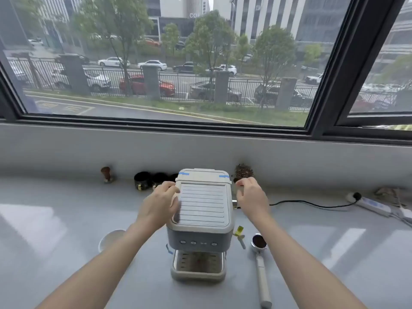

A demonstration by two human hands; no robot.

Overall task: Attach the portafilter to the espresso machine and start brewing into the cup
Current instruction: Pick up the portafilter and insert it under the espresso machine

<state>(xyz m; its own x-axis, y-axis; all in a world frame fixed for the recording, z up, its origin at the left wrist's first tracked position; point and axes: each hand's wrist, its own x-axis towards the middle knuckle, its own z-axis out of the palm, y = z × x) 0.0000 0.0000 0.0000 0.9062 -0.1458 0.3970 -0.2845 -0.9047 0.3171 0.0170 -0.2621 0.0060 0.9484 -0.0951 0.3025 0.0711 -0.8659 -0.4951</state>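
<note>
A small grey and cream espresso machine [201, 219] stands in the middle of the grey counter, its drip tray [198, 267] facing me with nothing on it. My left hand [159, 205] rests against the machine's left top edge. My right hand [250, 197] hovers by its right rear side, fingers curled, with nothing visibly in it. The portafilter [259, 253], filled with dark ground coffee, lies on the counter right of the machine, its long handle pointing toward me. A white cup [109, 238] stands left of the machine, partly hidden behind my left forearm.
Behind the machine sit a wooden-handled tamper [106, 173], black jars [142, 180] and a small heap of coffee grounds [243, 171]. A black cable [312, 204] runs right to a power strip [370, 202]. A steam wand with a yellow tag [240, 236] sticks out on the machine's right.
</note>
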